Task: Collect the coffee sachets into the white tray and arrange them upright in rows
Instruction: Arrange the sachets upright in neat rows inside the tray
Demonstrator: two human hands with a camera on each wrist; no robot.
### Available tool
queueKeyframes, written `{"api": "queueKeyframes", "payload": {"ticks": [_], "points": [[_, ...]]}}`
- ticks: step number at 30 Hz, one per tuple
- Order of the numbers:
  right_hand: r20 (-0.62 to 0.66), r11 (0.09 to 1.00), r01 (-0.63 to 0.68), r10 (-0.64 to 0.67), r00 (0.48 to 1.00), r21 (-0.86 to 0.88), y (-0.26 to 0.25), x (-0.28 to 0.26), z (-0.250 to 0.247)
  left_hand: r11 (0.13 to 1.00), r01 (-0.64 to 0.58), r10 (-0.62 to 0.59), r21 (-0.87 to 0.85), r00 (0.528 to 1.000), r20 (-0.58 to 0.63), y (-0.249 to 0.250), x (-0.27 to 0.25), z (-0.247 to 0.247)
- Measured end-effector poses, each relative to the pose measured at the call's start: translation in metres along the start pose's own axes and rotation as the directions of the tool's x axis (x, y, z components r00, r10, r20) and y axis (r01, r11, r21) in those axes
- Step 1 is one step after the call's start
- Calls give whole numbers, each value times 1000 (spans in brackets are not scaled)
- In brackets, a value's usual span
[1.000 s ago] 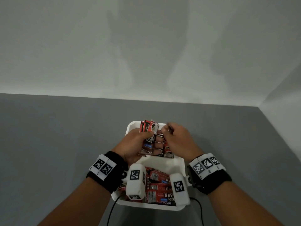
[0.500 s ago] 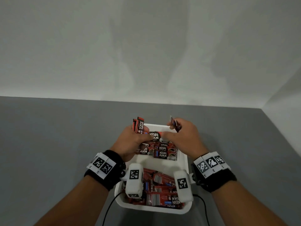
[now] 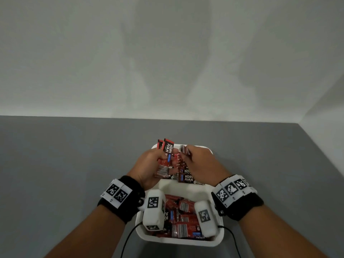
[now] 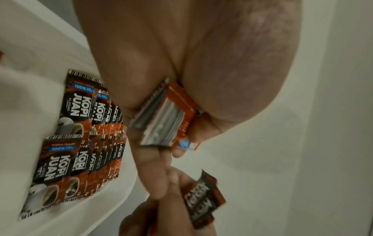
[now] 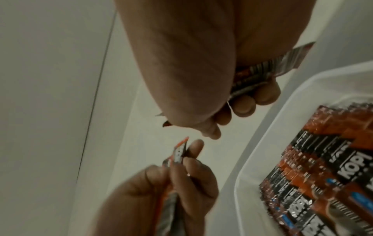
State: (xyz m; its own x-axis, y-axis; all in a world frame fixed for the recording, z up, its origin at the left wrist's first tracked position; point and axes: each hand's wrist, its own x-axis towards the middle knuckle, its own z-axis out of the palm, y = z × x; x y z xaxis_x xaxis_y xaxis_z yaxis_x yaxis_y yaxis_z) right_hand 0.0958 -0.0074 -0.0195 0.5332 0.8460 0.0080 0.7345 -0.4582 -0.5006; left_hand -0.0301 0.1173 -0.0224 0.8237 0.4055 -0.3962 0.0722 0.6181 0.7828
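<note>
1. Spanning the lower view, a grey table (image 3: 65, 164) carried a white tray (image 3: 186, 185) with two compartments.
2. Loose coffee sachets (image 3: 184, 218) filled the near compartment; upright rows (image 4: 66, 143) stood in the far one.
3. The left hand (image 3: 149, 164) gripped a stack of sachets (image 3: 166, 161) above the far compartment.
4. The right hand (image 3: 202, 162) pinched a single sachet (image 4: 203, 198) beside it.

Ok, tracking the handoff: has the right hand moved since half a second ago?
Yes: the right hand, pinching a sachet, came left from the white tray's far rim toward the left hand's sachets.
</note>
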Motion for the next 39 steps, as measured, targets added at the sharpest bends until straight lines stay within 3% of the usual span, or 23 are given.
{"api": "queueKeyframes", "payload": {"ticks": [3,6,8,11,16,21,24,27,29,33,36,39], "points": [[-56,920,-122,153,987,371,3,3,-8,990,-45,40,134,998,42,-2,-4,3],[52,619,-233,296,954,750,0,4,-13,951,-129,111,280,991,77,-8,-7,8],[87,543,-233,280,956,807,-1,3,-18,913,-169,151,370,986,76,-11,-7,8],[79,537,-209,255,964,817,3,-3,-24,910,-141,128,389,990,60,-11,-5,5],[30,640,-140,180,983,755,11,-15,-34,976,105,-103,193,994,-23,-6,-9,2],[-43,601,-73,176,983,796,6,-19,-36,963,108,-123,247,991,47,-3,-10,6],[-51,558,-66,191,980,827,5,-20,-36,964,58,-66,260,998,21,-7,-7,4],[-17,564,-110,215,976,819,9,-21,-36,954,-77,100,291,993,-65,-10,1,-3],[-6,636,-130,208,978,761,14,-20,-36,940,-136,175,313,979,-100,-8,4,-5],[-15,801,-156,201,980,577,17,-15,-31,929,-172,206,329,976,-72,-6,3,0],[-17,784,-192,249,968,590,16,-15,-26,916,-181,218,357,974,-67,-7,1,2],[-43,686,-207,329,943,697,16,-14,-22,906,-197,244,374,966,-83,-8,-3,4]]}}
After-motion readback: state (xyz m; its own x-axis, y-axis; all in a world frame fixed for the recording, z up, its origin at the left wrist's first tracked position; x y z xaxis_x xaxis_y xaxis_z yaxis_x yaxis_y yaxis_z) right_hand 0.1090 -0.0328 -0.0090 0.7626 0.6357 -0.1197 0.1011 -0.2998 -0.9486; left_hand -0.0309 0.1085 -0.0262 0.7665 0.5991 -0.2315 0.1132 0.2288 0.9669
